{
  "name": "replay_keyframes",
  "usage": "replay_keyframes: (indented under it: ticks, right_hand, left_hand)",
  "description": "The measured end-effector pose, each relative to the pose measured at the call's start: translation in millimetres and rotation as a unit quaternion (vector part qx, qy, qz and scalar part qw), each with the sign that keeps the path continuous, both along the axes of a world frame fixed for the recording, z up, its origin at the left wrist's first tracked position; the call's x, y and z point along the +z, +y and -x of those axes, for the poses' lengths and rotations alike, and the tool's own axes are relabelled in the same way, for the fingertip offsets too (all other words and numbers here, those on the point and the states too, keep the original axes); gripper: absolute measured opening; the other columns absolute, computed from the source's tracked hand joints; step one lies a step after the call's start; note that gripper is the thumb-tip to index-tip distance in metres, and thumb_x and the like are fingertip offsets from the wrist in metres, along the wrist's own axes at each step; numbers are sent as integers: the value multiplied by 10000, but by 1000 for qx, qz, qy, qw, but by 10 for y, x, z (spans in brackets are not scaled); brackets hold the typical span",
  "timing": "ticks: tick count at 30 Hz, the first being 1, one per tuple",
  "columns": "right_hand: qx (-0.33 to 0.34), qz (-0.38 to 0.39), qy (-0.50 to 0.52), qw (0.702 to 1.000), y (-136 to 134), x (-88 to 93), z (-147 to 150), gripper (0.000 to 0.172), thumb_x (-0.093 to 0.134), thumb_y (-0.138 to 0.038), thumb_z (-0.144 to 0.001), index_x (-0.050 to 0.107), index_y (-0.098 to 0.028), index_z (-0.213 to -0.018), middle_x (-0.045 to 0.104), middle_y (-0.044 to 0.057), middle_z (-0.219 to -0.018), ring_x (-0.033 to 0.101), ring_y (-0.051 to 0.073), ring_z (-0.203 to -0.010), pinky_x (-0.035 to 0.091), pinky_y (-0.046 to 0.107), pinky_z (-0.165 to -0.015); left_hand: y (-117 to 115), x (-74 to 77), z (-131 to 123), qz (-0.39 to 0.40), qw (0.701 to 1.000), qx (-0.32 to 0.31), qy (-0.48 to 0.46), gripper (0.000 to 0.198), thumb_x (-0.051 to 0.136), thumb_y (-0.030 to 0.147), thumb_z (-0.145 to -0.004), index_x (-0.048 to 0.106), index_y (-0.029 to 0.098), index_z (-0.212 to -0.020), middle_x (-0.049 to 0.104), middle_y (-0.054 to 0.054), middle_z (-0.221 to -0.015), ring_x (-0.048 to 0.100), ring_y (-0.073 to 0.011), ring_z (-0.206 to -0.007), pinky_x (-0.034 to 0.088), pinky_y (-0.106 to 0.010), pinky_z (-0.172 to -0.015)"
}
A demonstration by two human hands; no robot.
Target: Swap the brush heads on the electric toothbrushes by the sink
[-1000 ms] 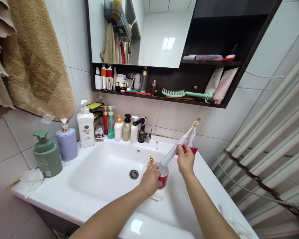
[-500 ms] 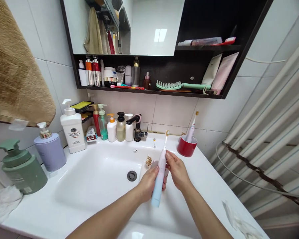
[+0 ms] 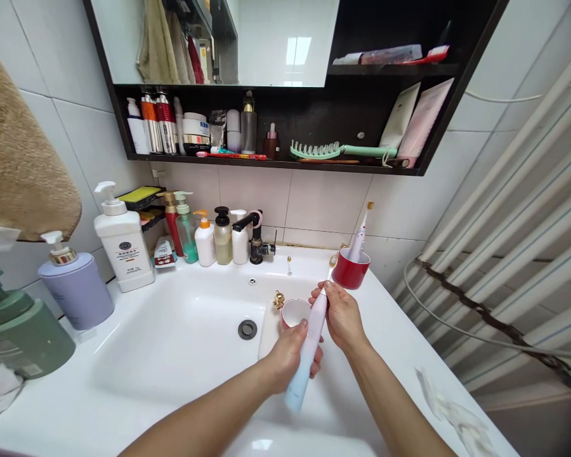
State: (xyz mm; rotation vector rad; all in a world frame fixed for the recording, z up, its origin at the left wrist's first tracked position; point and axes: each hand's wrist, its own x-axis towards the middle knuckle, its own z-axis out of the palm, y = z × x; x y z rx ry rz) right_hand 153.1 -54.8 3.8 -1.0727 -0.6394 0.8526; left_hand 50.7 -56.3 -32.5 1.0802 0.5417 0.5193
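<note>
An electric toothbrush, its handle fading from pink to pale blue, is held slantwise over the basin. My left hand is wrapped round the handle. With closed fingers, my right hand pinches the toothbrush's neck, where the white brush head joins the handle; the bristle end shows just above the fingers. Behind my left hand stands a cup with a gold handle, partly hidden. On the sink's back ledge lies a small spare brush head. A red cup at the back right holds another electric toothbrush.
The white basin has a drain and a black faucet. Several pump bottles line its back and left, including a purple bottle. Crumpled tissue lies on the right rim. A cabinet overhangs the back.
My right hand has moved up from beside the handle onto the toothbrush's neck and closed round it. The toothbrush has tilted further to the right. The view has shifted slightly.
</note>
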Motion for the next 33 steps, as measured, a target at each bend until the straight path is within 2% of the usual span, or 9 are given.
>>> replay_keyframes:
  ticks: [2,5,7,11,16,21,25,30,33]
  right_hand:
    - [6,-3,11,1000,5,5,9,231,541,-372,-568,483,-161,-640,533,-26,-503,504,85,-465,409,218,-496]
    - [-9,-12,4,1000,12,12,30,248,543,-384,-558,482,-160,-645,535,-25,-503,516,95,-474,415,224,-494]
    - [-18,-16,6,1000,11,11,42,244,539,-386,-560,481,-164,-643,532,-30,-495,515,92,-469,416,221,-492]
    - [-14,-17,39,999,5,10,58,215,547,-356,-561,469,-166,-624,517,-42,-476,495,78,-439,413,215,-475]
    - [-22,-19,38,999,0,22,72,206,543,-347,-568,465,-166,-625,514,-42,-479,494,80,-437,414,218,-471]
    - [-16,-21,65,998,4,10,68,193,548,-329,-564,457,-167,-616,500,-50,-463,482,73,-425,419,221,-476]
    - [-15,-23,65,998,11,-10,64,191,546,-331,-563,457,-171,-618,500,-51,-469,482,74,-426,414,216,-463]
    - [-14,-30,74,997,9,-10,62,185,533,-338,-575,448,-178,-615,481,-61,-452,464,68,-410,410,215,-453]
    - [-11,-33,68,997,8,-8,70,187,528,-343,-577,445,-180,-612,481,-61,-460,463,69,-405,409,219,-446]
  left_hand:
    - [-8,13,4,-7,1000,1,3,486,229,587,-636,394,137,-715,403,27,-490,366,-56,-360,275,-213,-401]
    - [-7,14,4,-93,994,48,34,451,269,573,-633,389,140,-678,406,28,-488,363,-54,-351,273,-210,-390]
    - [-1,10,2,-110,992,54,43,443,277,573,-629,383,144,-667,408,30,-487,364,-53,-350,277,-208,-388]
    - [3,5,1,-47,999,5,25,468,223,587,-635,378,148,-685,402,33,-477,365,-58,-350,285,-211,-385]
    - [-8,21,10,-88,995,35,34,444,266,573,-633,377,145,-675,401,34,-472,359,-54,-347,276,-210,-392]
    - [-11,39,8,18,999,-13,27,460,234,567,-648,392,137,-697,402,31,-466,366,-57,-352,280,-212,-403]
    - [-6,32,9,-24,999,19,27,438,267,565,-639,382,145,-686,408,33,-455,360,-60,-339,269,-210,-389]
    - [-10,83,31,68,996,-44,23,444,220,548,-664,394,141,-689,398,36,-459,361,-48,-348,271,-198,-402]
    - [-15,64,18,-6,999,2,44,446,235,566,-649,383,146,-678,399,36,-453,355,-52,-338,272,-201,-390]
